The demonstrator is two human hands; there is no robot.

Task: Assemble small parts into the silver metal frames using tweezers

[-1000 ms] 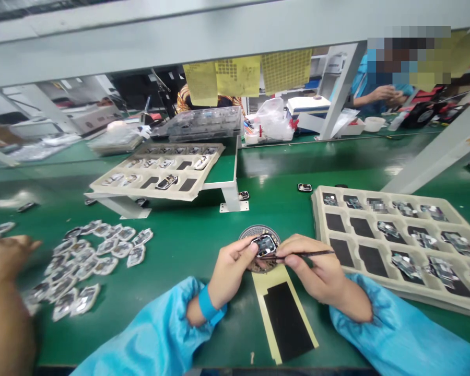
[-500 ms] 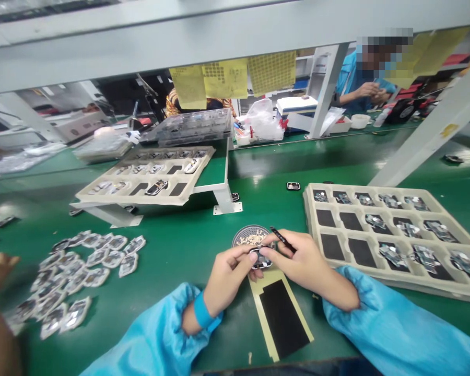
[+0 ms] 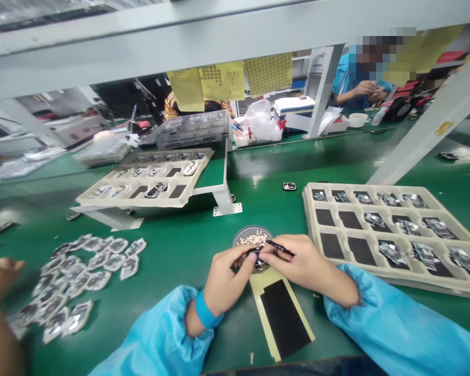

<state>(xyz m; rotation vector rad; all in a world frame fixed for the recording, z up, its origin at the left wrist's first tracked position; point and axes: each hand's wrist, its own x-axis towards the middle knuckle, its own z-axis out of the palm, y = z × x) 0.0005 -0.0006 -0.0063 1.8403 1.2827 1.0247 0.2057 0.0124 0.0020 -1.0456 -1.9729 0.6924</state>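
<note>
My left hand [image 3: 227, 271] pinches a small dark device housing with a pale edge [image 3: 257, 258] between thumb and fingers. Bent in from the other side, my right hand [image 3: 301, 259] has its thumb and fingertips at that housing. Black tweezers [image 3: 279, 247] lie held in the right hand, pointing up and left. What the right fingertips do on the housing is hidden. Just behind both hands stands a round grey dish [image 3: 254, 228] of small pale pieces. Below them a yellow sheet [image 3: 265, 325] with a black rectangle [image 3: 286, 319] lies on the green table.
At right sits a beige compartment tray [image 3: 312, 230] with circuit boards. Left are many white-edged housings [image 3: 97, 279], near another person's hand [image 3: 0, 279]. A second parts tray [image 3: 184, 201] rests on a raised stand [image 3: 219, 196]. A slanted white post [image 3: 419, 109] rises at right.
My right hand has drawn its fingers in, and the tweezers have tipped lower, closer to level. The housing remains in my left hand, now more covered. The view has shifted slightly.
</note>
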